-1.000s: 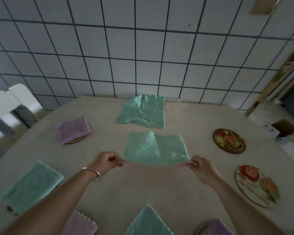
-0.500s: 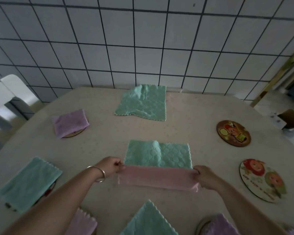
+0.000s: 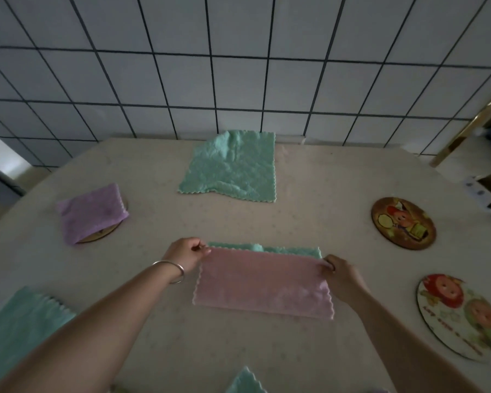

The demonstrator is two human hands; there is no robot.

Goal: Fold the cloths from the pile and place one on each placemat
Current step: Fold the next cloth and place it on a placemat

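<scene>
The two-sided cloth (image 3: 262, 282) now lies folded in half on the surface (image 3: 309, 222). A second ago it was stretched flat, green side up; the near edge has since been carried over, so the pink side covers nearly all of it, with a thin green strip showing along the far edge. The left hand (image 3: 186, 255) and right hand (image 3: 339, 275) each pinch a far corner of the fold. Judgement: first fold complete. Two placemats, the nearer one (image 3: 462, 316) and the farther one (image 3: 403, 222), remain uncovered on the right.
</scene>
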